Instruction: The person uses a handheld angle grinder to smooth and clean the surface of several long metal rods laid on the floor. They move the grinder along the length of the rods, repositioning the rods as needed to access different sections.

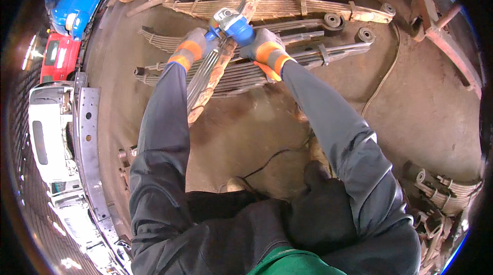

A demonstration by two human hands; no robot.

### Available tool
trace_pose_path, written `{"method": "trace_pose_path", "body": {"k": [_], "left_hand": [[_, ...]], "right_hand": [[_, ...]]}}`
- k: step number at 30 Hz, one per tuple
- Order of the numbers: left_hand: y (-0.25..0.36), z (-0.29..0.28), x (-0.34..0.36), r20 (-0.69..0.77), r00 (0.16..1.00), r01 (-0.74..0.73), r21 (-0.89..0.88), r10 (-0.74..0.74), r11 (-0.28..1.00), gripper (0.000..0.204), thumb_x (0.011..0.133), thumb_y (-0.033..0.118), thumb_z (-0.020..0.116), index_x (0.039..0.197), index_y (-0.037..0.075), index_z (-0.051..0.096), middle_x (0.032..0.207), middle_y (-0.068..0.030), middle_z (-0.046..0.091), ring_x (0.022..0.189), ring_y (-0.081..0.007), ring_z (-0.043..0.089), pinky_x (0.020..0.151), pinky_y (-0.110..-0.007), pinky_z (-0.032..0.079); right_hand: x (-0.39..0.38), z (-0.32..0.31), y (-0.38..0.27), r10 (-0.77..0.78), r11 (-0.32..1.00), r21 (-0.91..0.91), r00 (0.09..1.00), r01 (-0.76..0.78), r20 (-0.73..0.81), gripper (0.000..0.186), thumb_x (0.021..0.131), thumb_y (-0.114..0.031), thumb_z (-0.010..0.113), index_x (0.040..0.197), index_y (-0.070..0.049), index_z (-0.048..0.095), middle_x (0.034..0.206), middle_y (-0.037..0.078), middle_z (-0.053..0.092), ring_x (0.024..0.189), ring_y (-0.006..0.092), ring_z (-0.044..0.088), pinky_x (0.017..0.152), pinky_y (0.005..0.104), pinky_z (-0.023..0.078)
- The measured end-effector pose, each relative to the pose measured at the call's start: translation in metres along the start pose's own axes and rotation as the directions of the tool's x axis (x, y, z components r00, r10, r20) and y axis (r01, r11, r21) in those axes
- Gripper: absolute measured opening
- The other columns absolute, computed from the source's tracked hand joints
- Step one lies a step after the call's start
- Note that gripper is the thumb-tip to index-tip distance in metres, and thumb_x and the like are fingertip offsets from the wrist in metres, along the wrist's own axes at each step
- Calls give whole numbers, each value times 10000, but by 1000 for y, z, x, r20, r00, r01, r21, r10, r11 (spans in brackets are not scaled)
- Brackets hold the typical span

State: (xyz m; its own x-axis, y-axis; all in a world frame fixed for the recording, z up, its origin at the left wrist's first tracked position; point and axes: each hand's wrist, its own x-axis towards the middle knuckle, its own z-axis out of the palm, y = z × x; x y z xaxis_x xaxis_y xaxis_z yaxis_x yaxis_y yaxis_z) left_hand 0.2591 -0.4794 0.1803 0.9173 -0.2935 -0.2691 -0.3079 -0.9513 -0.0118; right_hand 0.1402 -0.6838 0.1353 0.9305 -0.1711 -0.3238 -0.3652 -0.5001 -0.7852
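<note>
An angle grinder (239,30) with a blue body and a silver gear head is held in both my gloved hands. My left hand (195,46), in a grey and orange glove, is closed around its blue side handle. My right hand (263,45), gloved the same way, is wrapped around the body's rear part. Below the grinder slants a rusty leaf spring (218,72) with a rolled eye at its far end; shinier leaves show along its left side. The grinder's disc is hidden, so I cannot tell whether it touches the metal.
Several stacked leaf spring packs (277,9) lie across the floor around my hands. A thin cable (385,82) curves along the right. More spring packs (452,195) sit at lower right, by a rusty frame (447,49) farther up. Truck cabs (49,131) and a steel rail (90,146) line the left.
</note>
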Motion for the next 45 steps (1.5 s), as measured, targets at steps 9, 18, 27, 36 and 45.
{"method": "trace_pose_path", "body": {"k": [9,18,27,36,45], "left_hand": [[42,-46,64,-11,982,-181,209,188,961,395,800,433,783,911,59,718,863,-183,718,820,-318,706,764,-446,534],[68,-64,92,41,993,-111,125,107,986,465,807,430,769,976,1,708,839,-189,723,730,-309,722,690,-441,561],[67,-63,124,65,995,-67,-42,69,997,366,816,392,758,936,61,660,650,-69,558,468,-206,502,461,-404,408],[86,-39,104,67,990,-124,22,122,992,421,791,446,769,856,34,713,746,-141,685,676,-278,677,643,-420,530],[82,-47,123,-94,963,-229,201,252,952,487,800,471,775,962,13,744,890,-234,730,857,-394,716,765,-466,545]], "right_hand": [[39,-30,6,81,990,116,996,-77,-26,515,610,-397,830,1028,-99,788,1000,141,770,946,273,747,859,377,563],[73,-62,1,95,994,60,992,-90,-88,460,658,-395,817,1010,-99,784,973,126,768,921,253,741,849,372,559],[92,-87,-7,102,995,-4,995,-102,21,550,612,-363,858,1075,-78,771,1031,119,758,922,233,723,855,373,561],[93,-85,26,61,996,-55,993,-67,-99,488,586,-345,833,960,-37,769,910,132,750,800,246,717,765,374,565],[88,-93,23,53,999,6,995,-53,-88,500,600,-316,816,1029,-68,754,980,143,758,906,280,730,848,368,562]]}}
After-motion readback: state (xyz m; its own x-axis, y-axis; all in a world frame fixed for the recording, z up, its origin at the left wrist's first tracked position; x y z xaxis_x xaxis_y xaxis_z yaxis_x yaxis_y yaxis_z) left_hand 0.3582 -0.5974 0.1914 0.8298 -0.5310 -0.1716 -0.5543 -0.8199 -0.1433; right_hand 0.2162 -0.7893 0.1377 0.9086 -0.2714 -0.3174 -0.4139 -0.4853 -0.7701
